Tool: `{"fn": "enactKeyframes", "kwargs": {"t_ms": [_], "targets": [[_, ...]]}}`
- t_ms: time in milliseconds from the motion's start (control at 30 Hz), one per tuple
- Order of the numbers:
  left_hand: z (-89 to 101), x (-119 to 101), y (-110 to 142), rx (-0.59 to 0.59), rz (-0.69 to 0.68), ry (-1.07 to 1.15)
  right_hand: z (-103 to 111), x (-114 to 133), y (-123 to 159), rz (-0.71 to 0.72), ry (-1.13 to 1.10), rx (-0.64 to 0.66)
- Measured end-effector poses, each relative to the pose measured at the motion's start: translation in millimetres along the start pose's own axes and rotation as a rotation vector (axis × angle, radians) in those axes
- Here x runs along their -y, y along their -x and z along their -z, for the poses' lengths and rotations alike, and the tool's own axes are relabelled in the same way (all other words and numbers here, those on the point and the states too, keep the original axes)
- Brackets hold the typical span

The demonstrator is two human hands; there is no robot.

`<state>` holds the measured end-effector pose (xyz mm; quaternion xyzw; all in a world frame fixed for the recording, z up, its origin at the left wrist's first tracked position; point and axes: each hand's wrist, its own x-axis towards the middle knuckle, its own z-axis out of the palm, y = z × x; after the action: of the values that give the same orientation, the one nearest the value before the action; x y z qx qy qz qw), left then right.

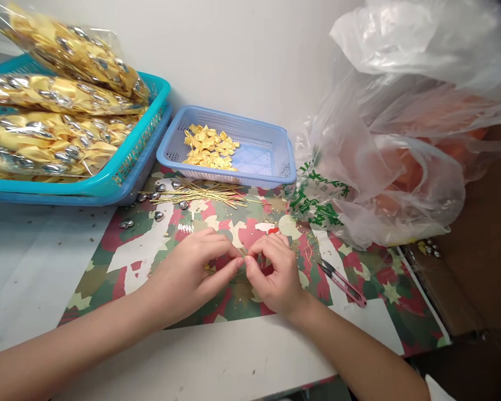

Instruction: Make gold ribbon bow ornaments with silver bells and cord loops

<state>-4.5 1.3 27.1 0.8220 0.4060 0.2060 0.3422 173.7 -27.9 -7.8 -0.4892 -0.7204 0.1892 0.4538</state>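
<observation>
Over the patterned sheet, my left hand (198, 266) and my right hand (278, 270) meet fingertip to fingertip. Both pinch with thumb and index finger; whatever lies between the tips is too small and hidden to name. Just beyond them is a loose bundle of thin gold strands (209, 192). Shiny silver beads (159, 215) are scattered to the left of that bundle. A small red piece (273, 230) shows behind my right hand. Thread snips with pink handles (343, 283) lie to its right.
A blue basket (271, 177) with small yellow ribbon bows (211, 147) stands at the back. At left, a turquoise basket (108, 175) holds clear bags (45, 142) of yellow bows with silver beads. Crumpled plastic bags (384, 167) fill the right. Gold scraps dot the patterned sheet (86, 292).
</observation>
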Motion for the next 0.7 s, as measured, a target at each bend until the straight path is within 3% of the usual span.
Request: {"fn": "enactKeyframes", "kwargs": {"t_ms": [300, 700], "targets": [[2.8, -4.4, 0.3, 0.09, 0.251, 0.207, -1.6, 0.2, 1.7, 0.065, -0.033, -0.068], [5.4, -10.7, -0.7, 0.087, 0.308, 0.322, -1.1, 1.8, 1.0, 0.11, -0.034, -0.108]]}}
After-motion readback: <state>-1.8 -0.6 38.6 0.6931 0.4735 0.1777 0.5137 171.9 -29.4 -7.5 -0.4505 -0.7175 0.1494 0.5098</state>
